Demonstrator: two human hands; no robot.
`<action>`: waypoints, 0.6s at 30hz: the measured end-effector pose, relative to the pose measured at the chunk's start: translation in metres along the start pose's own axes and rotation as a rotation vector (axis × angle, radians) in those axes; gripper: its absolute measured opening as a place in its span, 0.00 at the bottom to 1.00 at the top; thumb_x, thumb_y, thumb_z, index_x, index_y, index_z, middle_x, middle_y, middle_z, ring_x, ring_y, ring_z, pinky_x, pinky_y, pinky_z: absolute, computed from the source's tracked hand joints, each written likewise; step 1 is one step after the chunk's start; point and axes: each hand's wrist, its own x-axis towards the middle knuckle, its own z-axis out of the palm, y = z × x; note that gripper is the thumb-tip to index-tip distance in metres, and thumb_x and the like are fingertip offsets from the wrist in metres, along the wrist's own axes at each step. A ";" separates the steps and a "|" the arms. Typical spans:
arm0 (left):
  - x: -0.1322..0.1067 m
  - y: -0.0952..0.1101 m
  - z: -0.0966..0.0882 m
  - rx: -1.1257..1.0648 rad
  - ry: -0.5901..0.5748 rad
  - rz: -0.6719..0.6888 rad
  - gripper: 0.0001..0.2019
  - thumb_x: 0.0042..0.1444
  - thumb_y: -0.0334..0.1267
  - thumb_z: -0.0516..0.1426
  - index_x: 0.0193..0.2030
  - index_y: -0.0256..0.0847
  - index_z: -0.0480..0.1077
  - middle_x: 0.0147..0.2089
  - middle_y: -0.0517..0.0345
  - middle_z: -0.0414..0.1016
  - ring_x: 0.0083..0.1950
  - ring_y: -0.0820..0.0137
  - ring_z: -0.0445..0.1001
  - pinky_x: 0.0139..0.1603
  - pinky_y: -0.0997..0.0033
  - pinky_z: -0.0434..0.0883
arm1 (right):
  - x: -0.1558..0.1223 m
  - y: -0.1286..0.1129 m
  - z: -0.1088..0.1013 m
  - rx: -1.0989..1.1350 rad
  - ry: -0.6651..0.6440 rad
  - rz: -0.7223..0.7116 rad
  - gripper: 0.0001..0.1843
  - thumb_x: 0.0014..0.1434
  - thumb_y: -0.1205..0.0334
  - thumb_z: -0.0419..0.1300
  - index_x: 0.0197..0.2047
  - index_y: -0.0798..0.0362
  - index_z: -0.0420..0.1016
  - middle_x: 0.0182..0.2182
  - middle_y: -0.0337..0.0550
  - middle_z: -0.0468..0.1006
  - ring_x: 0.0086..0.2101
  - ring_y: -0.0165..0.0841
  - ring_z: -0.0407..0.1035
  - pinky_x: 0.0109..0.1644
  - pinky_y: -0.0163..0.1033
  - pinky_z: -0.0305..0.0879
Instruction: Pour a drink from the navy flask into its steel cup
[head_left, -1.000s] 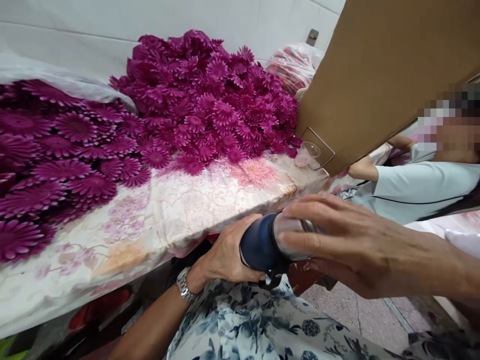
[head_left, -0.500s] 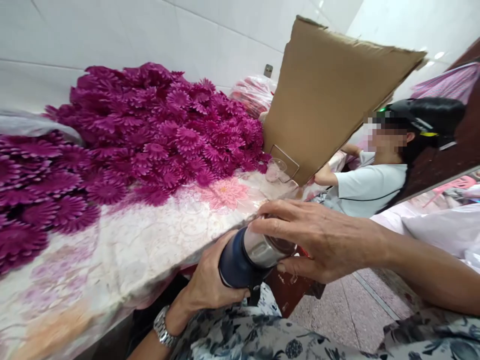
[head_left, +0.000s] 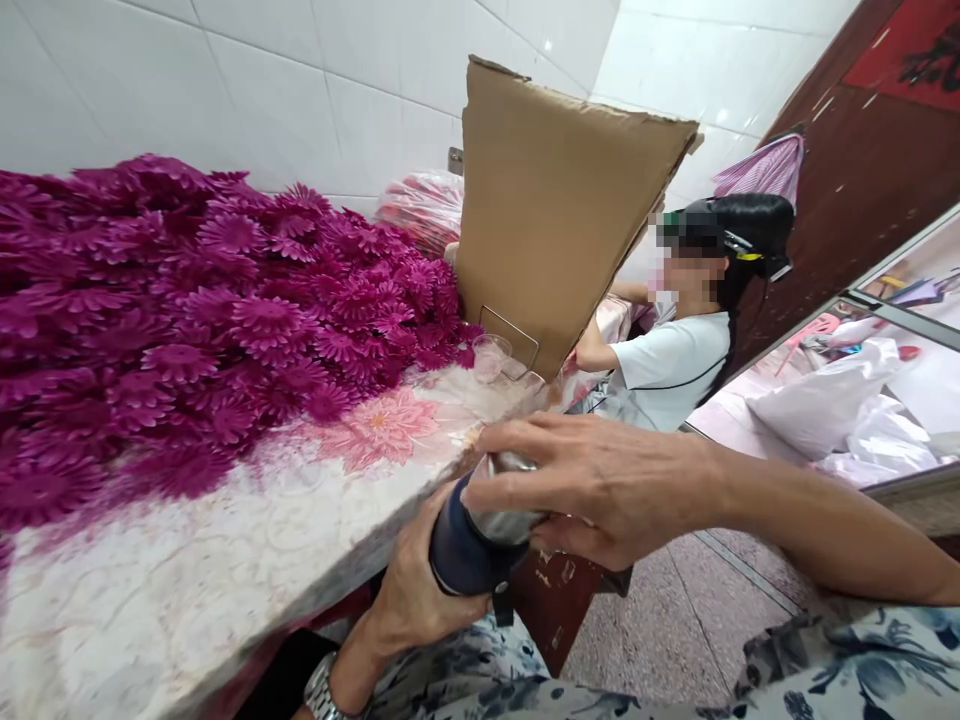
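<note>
A dark blue thermos flask (head_left: 459, 545) with a silver metal cup lid (head_left: 501, 512) is tilted over my lap, beside the table edge. My left hand (head_left: 411, 585) wraps round its blue body. Over the metal lid, my right hand (head_left: 592, 485) is curled, its fingers on the far side and its thumb on the near side. Part of the lid is hidden under those fingers. Beyond the flask, a heap of purple artificial flowers (head_left: 247, 310) covers much of the table (head_left: 187, 570), which has a patterned cloth.
An upright cardboard sheet (head_left: 559, 200) stands at the table's far end, by a wire stand (head_left: 517, 340) and a small clear dish (head_left: 493, 357). Behind it a co-worker in a white shirt (head_left: 675, 365) sits. A wrapped red bundle (head_left: 424, 210) lies by the tiled wall. White bags (head_left: 832, 400) are at right.
The view has swung right, so the cardboard, flowers and co-worker appear further left. Both hands keep hold of the flask, and the right hand's fingers now cover more of its lid.
</note>
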 end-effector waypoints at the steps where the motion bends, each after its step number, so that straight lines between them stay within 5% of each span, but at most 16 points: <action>1: 0.002 0.000 0.000 0.006 -0.015 0.017 0.45 0.33 0.37 0.63 0.62 0.41 0.52 0.57 0.45 0.70 0.53 0.48 0.73 0.50 0.49 0.74 | -0.003 0.001 -0.001 -0.018 -0.007 -0.034 0.24 0.59 0.68 0.54 0.58 0.51 0.61 0.55 0.52 0.62 0.51 0.37 0.62 0.53 0.45 0.62; 4: 0.005 0.001 -0.001 0.024 -0.041 0.028 0.47 0.32 0.36 0.64 0.62 0.41 0.51 0.58 0.43 0.69 0.55 0.46 0.72 0.52 0.46 0.73 | -0.007 0.005 -0.001 -0.048 0.005 0.001 0.27 0.59 0.63 0.57 0.61 0.50 0.57 0.59 0.54 0.58 0.55 0.41 0.59 0.54 0.47 0.61; 8: 0.003 0.000 0.000 0.005 -0.056 -0.009 0.48 0.32 0.35 0.64 0.63 0.41 0.50 0.59 0.42 0.68 0.56 0.43 0.71 0.51 0.43 0.72 | -0.004 0.008 0.002 0.047 -0.007 0.205 0.31 0.58 0.48 0.57 0.60 0.54 0.57 0.49 0.53 0.67 0.37 0.35 0.68 0.38 0.41 0.66; 10: 0.000 0.000 0.000 -0.008 -0.057 -0.025 0.47 0.32 0.35 0.64 0.63 0.42 0.50 0.58 0.43 0.68 0.55 0.44 0.71 0.52 0.44 0.72 | -0.001 0.009 0.004 0.074 -0.020 0.171 0.26 0.58 0.54 0.58 0.56 0.53 0.61 0.44 0.49 0.69 0.33 0.32 0.67 0.36 0.39 0.65; 18: -0.002 0.001 -0.015 -0.084 -0.140 -0.029 0.48 0.30 0.38 0.66 0.62 0.46 0.50 0.60 0.47 0.67 0.57 0.44 0.69 0.55 0.43 0.69 | 0.003 0.012 -0.001 0.049 -0.012 -0.135 0.22 0.54 0.74 0.56 0.52 0.48 0.65 0.50 0.47 0.67 0.48 0.35 0.64 0.49 0.42 0.64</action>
